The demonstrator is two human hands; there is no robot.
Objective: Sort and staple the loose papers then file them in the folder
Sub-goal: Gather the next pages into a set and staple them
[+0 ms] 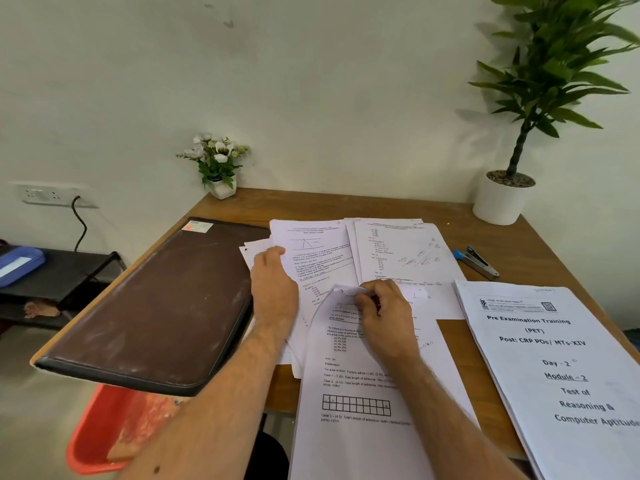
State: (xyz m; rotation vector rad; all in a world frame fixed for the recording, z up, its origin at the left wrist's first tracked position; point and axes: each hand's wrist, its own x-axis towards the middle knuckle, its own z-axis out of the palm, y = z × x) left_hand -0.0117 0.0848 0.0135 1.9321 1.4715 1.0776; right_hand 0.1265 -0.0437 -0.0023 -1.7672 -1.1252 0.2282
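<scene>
Nearest sheet had its top corner pinched by the right hand, probably peeling it loose for sorting, while the flat left hand pinned the pile on the counter.

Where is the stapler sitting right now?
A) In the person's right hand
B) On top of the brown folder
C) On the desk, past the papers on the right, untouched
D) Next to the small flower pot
C: the stapler lies on the desk to the right of the loose papers, away from both hands.
</scene>
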